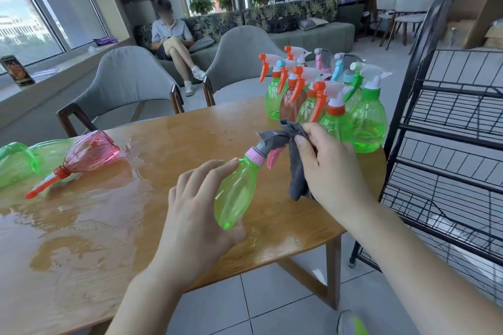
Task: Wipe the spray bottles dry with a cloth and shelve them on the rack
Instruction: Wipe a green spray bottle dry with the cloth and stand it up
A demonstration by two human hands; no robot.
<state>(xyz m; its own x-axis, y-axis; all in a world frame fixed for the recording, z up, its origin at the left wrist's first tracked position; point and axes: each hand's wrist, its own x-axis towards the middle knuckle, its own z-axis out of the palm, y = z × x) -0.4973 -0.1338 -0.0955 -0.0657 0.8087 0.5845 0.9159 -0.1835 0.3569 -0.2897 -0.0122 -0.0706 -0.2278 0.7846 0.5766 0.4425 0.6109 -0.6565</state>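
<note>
A green spray bottle [236, 193] with a pink collar and pink trigger is held tilted at the centre of the frame, above the worktop [168, 144], its nozzle end pointing up and to the right. Its lower body is cradled by the left hand [196, 212], with the fingers curved round the far side and the forefinger laid near the neck. The bottle's grey spray head is wrapped in a grey cloth [295, 160], which is pinched by the right hand [329, 168] between thumb and curled fingers; a loose end of the cloth hangs down beside the palm. Behind the hands, at right of centre, a cluster of upright bottles [326, 95] is seen on the worktop, mostly green, with orange, blue, pink and green triggers. At the left edge, a pink bottle [89, 152] and green bottles [19, 160] lie on their sides in a sheet of water [81, 212] spread over the wood. A black wire rack [449, 144] stands at the right edge, just beside the worktop.
</note>
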